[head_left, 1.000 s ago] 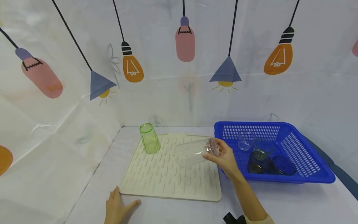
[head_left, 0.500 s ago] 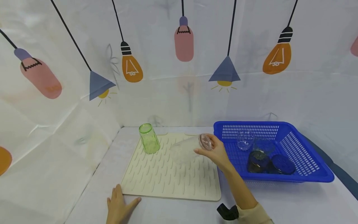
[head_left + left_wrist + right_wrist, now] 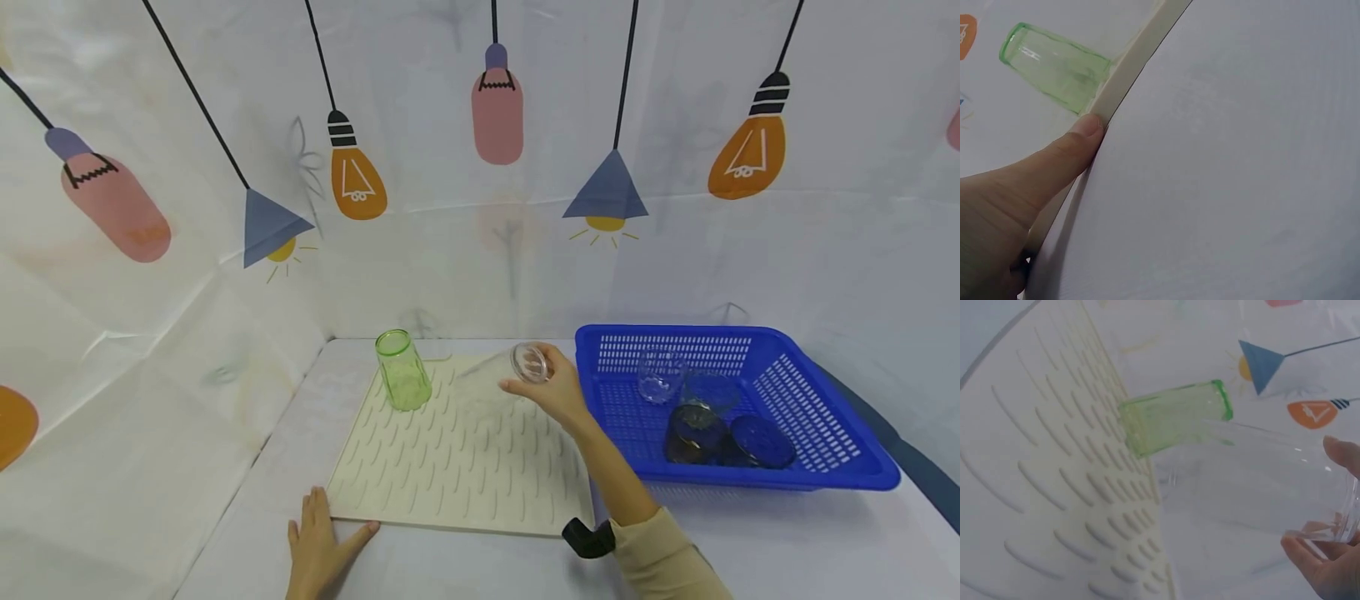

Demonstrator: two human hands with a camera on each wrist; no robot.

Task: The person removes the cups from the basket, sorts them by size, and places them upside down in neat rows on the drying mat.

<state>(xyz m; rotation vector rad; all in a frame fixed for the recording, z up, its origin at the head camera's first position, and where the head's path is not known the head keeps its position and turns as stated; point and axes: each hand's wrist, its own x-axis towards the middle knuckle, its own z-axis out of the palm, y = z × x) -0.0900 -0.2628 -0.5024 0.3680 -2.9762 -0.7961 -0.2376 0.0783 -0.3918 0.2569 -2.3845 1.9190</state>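
Note:
My right hand (image 3: 557,387) grips a clear glass (image 3: 1260,481) by its thick base. The glass is tilted over the cream ridged mat (image 3: 465,475), its mouth pointing down and left; its walls barely show in the head view. A green glass (image 3: 403,371) stands upside down or upright, I cannot tell which, on the mat's back left. My left hand (image 3: 318,546) lies at the mat's front left corner with fingers extended. In the left wrist view its thumb (image 3: 1066,156) touches the mat's edge.
A blue plastic basket (image 3: 750,479) stands to the right of the mat. Inside are clear glassware (image 3: 660,379) and dark glassware (image 3: 693,433). A patterned white sheet (image 3: 450,275) hangs behind the white-covered table.
My right hand has moved left and slightly away with the clear glass, tilting its base up and toward the camera. The left hand stays at the mat's corner.

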